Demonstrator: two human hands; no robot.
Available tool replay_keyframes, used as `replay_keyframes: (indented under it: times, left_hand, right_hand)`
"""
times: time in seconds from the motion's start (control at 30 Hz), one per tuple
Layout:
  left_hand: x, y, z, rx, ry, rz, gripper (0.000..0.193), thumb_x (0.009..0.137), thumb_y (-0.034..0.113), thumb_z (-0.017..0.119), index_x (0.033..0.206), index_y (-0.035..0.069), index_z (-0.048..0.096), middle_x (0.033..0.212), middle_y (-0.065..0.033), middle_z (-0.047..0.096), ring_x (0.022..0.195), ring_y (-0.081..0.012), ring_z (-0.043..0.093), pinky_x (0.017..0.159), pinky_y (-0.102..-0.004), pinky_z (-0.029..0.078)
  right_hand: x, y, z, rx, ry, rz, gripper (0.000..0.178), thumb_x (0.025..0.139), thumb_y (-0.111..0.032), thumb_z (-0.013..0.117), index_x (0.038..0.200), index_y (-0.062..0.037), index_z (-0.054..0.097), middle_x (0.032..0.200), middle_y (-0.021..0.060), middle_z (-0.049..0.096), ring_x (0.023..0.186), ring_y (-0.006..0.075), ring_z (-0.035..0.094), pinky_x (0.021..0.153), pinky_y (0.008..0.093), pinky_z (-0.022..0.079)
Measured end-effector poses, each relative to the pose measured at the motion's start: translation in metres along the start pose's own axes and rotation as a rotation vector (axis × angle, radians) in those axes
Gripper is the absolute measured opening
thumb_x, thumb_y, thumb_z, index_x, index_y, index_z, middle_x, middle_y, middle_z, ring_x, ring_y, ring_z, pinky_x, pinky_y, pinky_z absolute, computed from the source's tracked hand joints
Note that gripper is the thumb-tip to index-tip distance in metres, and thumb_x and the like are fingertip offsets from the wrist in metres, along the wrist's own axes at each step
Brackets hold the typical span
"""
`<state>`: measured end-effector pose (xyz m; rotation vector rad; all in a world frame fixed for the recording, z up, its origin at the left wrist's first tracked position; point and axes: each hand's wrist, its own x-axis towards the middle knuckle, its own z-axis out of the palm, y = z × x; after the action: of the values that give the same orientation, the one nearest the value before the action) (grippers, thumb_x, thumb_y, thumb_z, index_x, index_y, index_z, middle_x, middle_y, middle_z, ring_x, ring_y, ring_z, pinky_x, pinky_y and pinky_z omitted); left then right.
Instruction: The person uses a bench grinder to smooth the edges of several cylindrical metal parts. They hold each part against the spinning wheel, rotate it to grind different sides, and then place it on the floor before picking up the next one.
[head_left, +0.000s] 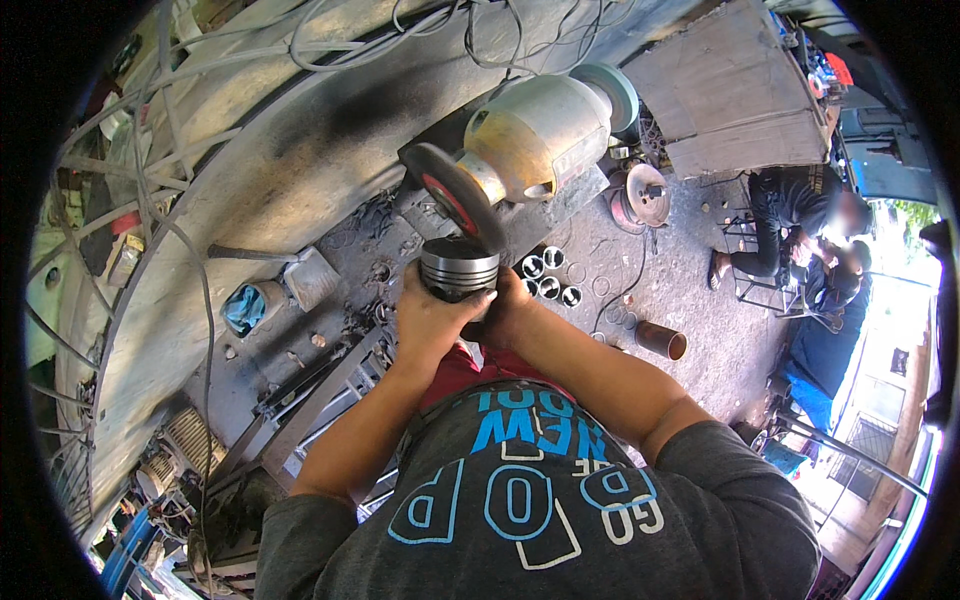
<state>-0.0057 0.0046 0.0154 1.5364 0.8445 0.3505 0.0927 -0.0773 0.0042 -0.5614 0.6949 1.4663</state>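
Note:
Both my hands are wrapped round a metal engine piston [460, 265], held upright with its grooved ring end up. My left hand [430, 312] grips its left side, the thumb across the front. On the other side my right hand [510, 310] closes round it, its fingers partly hidden. The piston's top meets the lower edge of the black wheel [474, 196] of a bench grinder [540, 135]; whether they touch I cannot tell. A pale green-grey wheel [610, 96] sits at the grinder's far end. Whether the wheels are spinning does not show.
Several open metal cylinders [549, 288] stand on the floor right of my hands, near a rusty tube [661, 340]. A round metal disc [647, 195] lies beyond. Left are a blue cloth [245, 308] and a hanging cable [208, 350]. Two people [795, 215] sit far right.

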Motion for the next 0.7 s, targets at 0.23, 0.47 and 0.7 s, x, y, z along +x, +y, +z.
replay_keyframes:
  times: [0.23, 0.47, 0.7]
  left_hand:
    - [0.005, -0.001, 0.007, 0.12, -0.021, -0.007, 0.08, 0.057, 0.024, 0.092, 0.118, -0.007, 0.049, 0.106, -0.0191, 0.065, 0.094, -0.0253, 0.065, 0.083, -0.0369, 0.053]
    - [0.001, -0.011, -0.01, -0.036, -0.013, -0.065, 0.084, 0.057, 0.023, 0.092, 0.123, -0.005, 0.047, 0.113, -0.0202, 0.063, 0.1, -0.0321, 0.063, 0.089, -0.0411, 0.05]
    - [-0.049, -0.03, -0.017, 0.231, 0.027, 0.525, 0.108, 0.052, 0.027, 0.094, 0.137, -0.001, 0.034, 0.13, -0.0186, 0.052, 0.117, -0.0333, 0.056, 0.099, -0.0414, 0.045]
  right_hand:
    - [-0.02, -0.001, 0.023, 0.048, 0.213, -0.042, 0.048, 0.097, -0.033, 0.033, 0.122, -0.0044, 0.061, 0.124, 0.0155, 0.064, 0.113, 0.0291, 0.061, 0.106, 0.0413, 0.043]
    - [-0.002, 0.01, 0.008, 0.015, 0.063, 0.004, 0.053, 0.098, -0.039, 0.03, 0.134, -0.0065, 0.053, 0.137, 0.0139, 0.056, 0.125, 0.0294, 0.053, 0.113, 0.0425, 0.036]
    - [-0.016, 0.034, -0.034, -0.064, -0.276, -0.063, 0.047, 0.099, -0.035, 0.039, 0.134, -0.0075, 0.053, 0.138, 0.0131, 0.056, 0.126, 0.029, 0.052, 0.112, 0.0442, 0.036]
